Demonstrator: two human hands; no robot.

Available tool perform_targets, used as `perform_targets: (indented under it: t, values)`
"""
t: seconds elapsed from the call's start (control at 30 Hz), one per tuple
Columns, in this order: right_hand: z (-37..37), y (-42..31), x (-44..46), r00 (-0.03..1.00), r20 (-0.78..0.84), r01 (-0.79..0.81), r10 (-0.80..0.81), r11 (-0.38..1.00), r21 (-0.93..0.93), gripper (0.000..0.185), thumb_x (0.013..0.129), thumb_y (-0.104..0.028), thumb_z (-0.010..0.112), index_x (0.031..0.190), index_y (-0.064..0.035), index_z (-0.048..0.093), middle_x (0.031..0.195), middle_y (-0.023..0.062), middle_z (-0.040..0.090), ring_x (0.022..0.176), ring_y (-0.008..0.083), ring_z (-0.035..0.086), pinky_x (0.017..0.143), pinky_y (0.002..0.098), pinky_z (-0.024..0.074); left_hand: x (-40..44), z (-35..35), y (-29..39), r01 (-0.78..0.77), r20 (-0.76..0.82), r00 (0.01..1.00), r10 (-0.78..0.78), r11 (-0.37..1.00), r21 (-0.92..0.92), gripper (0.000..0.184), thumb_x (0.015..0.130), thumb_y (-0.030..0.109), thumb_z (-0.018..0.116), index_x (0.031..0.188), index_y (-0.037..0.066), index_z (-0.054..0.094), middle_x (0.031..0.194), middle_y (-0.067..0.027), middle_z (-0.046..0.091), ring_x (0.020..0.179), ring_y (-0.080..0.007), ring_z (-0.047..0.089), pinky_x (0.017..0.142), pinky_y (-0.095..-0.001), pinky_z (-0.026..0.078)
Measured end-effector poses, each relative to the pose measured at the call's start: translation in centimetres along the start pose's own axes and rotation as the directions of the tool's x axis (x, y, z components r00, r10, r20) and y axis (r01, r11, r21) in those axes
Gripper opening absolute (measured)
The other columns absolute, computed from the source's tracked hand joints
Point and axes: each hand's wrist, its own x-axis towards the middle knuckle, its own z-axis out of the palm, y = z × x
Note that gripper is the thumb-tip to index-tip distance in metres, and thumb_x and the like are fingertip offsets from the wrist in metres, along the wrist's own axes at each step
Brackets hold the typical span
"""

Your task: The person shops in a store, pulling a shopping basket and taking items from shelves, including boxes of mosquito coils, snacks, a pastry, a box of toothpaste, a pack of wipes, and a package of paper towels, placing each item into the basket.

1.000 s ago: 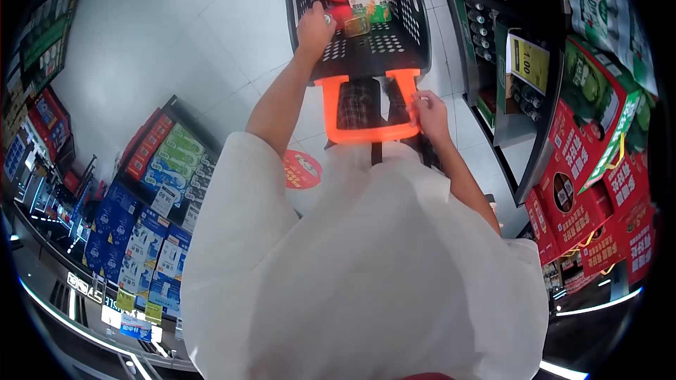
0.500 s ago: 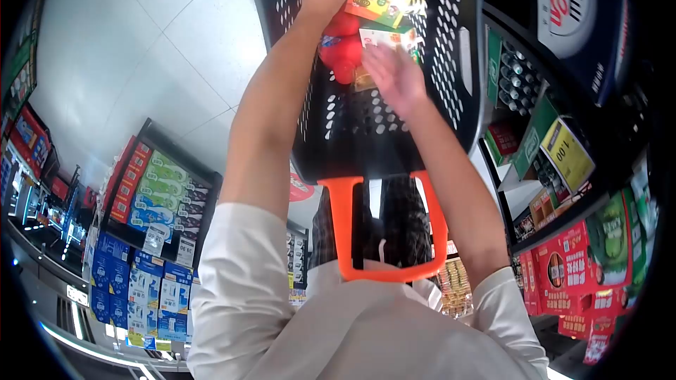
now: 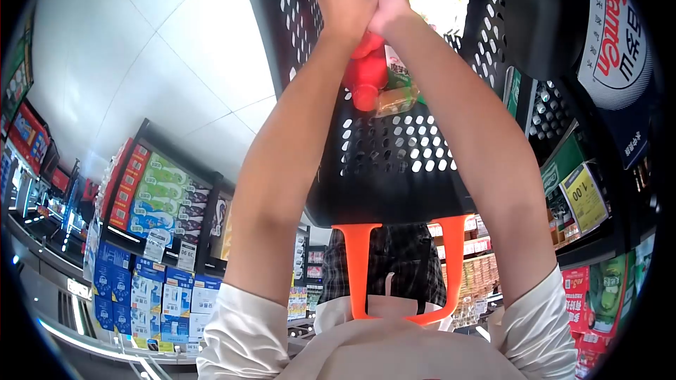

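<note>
My left hand (image 3: 348,5) and my right hand (image 3: 389,5) are close together at the far end of a black shopping basket (image 3: 394,193). Both look closed around something partly clear and shiny, too hidden at the frame's top edge to name. Just below them in the basket lies a red bottle (image 3: 366,77), its cap toward me. Beside it are a small clear-and-brown packet (image 3: 398,100) and a white packet (image 3: 396,61), partly behind my right forearm. A yellow package (image 3: 436,1) lies right of my right hand.
The basket's orange handle (image 3: 359,274) reaches toward my body. Shelves with blue boxes (image 3: 146,302) and hanging packs (image 3: 165,190) stand at left. On the right are a large dark blue-and-white printed item (image 3: 620,49) and a yellow price tag (image 3: 584,197). Pale floor tiles (image 3: 176,49) show at upper left.
My right hand has moved up from above the packets to beside my left hand. The basket and its contents now appear lower and further right in view.
</note>
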Motion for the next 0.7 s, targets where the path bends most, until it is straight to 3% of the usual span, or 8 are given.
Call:
perform_targets:
  t: [0.13, 0.23, 0.27, 0.33, 0.47, 0.57, 0.67, 0.7]
  values:
    - [-1.2, 0.4, 4.1, 0.997, -0.074, 0.028, -0.024, 0.998, 0.055, 0.052, 0.102, -0.043, 0.027, 0.127, -0.0026, 0.048, 0.123, 0.0194, 0.058, 0.113, 0.0341, 0.056, 0.099, 0.0476, 0.0433, 0.5, 1.0, -1.3, 0.111, 0.114, 0.987, -0.114, 0.993, 0.028, 0.024, 0.072, 0.024, 0.071, 0.086, 0.005, 0.064, 0.081, -0.0172, 0.068, 0.08, -0.0352, 0.067, 0.073, -0.0409, 0.054]
    - [-2.5, 1.5, 7.6, 0.945, -0.152, 0.257, -0.291, 0.943, -0.21, 0.047, 0.1, -0.039, 0.04, 0.129, -0.0027, 0.048, 0.125, 0.0201, 0.056, 0.11, 0.0352, 0.058, 0.092, 0.0483, 0.0485, -0.6, 6.2, -6.4, -0.024, 0.157, 0.988, -0.015, 0.969, 0.245, 0.014, 0.082, 0.02, 0.06, 0.09, 0.009, 0.063, 0.084, -0.0137, 0.069, 0.08, -0.0318, 0.068, 0.073, -0.0371, 0.054]
    - [-1.6, 1.4, 6.8, 0.918, -0.227, 0.262, -0.325, 0.927, -0.268, 0.041, 0.099, -0.033, 0.041, 0.123, -0.0019, 0.052, 0.12, 0.0189, 0.058, 0.106, 0.0325, 0.059, 0.087, 0.0459, 0.0496, -1.0, 7.0, -7.0, -0.094, 0.222, 0.975, -0.006, 0.895, 0.436, 0.014, 0.087, 0.017, 0.052, 0.097, 0.012, 0.061, 0.09, -0.0111, 0.069, 0.085, -0.0281, 0.068, 0.077, -0.0343, 0.053]
    - [0.5, 1.2, 3.6, 0.839, -0.377, 0.249, -0.391, 0.894, -0.373, 0.031, 0.096, -0.02, 0.043, 0.112, -0.0003, 0.061, 0.11, 0.0164, 0.063, 0.098, 0.0272, 0.06, 0.079, 0.0411, 0.0518, -0.5, 7.9, -7.2, 0.084, 0.464, 0.844, -0.268, 0.921, 0.38, 0.036, 0.082, 0.014, 0.056, 0.118, 0.011, 0.057, 0.122, -0.0152, 0.059, 0.11, -0.0296, 0.061, 0.087, -0.04, 0.053]
    - [-0.7, 1.5, 5.0, 0.863, -0.278, 0.314, -0.421, 0.879, -0.358, 0.032, 0.094, -0.02, 0.045, 0.11, -0.001, 0.065, 0.112, 0.0152, 0.064, 0.096, 0.0263, 0.062, 0.083, 0.0382, 0.0504, -1.5, 9.6, -9.0, 0.015, 0.276, 0.957, -0.094, 0.96, 0.278, 0.02, 0.084, 0.023, 0.058, 0.099, 0.009, 0.062, 0.096, -0.0143, 0.067, 0.095, -0.0309, 0.064, 0.088, -0.0388, 0.049]
    - [-0.7, 1.9, 3.6, 0.814, -0.307, 0.238, -0.493, 0.766, -0.597, 0.033, 0.093, -0.023, 0.047, 0.111, -0.0017, 0.065, 0.11, 0.0156, 0.066, 0.093, 0.0263, 0.064, 0.083, 0.0368, 0.0497, -1.7, 6.0, -5.9, 0.181, 0.233, 0.953, -0.193, 0.981, 0.073, 0.027, 0.08, 0.024, 0.064, 0.099, 0.005, 0.063, 0.098, -0.0198, 0.065, 0.102, -0.0361, 0.059, 0.09, -0.0422, 0.047]
    - [-2.5, 2.7, -1.8, 0.809, 0.259, 0.475, -0.528, 0.327, -0.817, 0.036, 0.093, -0.028, 0.049, 0.113, -0.0021, 0.064, 0.107, 0.0166, 0.068, 0.092, 0.027, 0.065, 0.083, 0.0375, 0.0497, -3.4, -1.0, -0.6, 0.186, 0.27, 0.948, -0.168, 0.982, -0.044, 0.021, 0.084, 0.015, 0.059, 0.102, 0.005, 0.06, 0.106, -0.0223, 0.058, 0.1, -0.0417, 0.058, 0.084, -0.0487, 0.047]
    - [-3.9, 3.6, -4.5, 0.759, 0.342, 0.523, -0.553, 0.207, -0.827, 0.037, 0.093, -0.03, 0.049, 0.113, -0.0017, 0.064, 0.103, 0.0169, 0.068, 0.091, 0.0269, 0.065, 0.083, 0.0381, 0.0496, -5.2, -4.1, 1.7, -0.002, 0.143, 0.99, 0.02, 0.992, -0.128, 0.019, 0.083, 0.013, 0.059, 0.098, 0.002, 0.058, 0.101, -0.0232, 0.058, 0.096, -0.0428, 0.056, 0.083, -0.0496, 0.045]
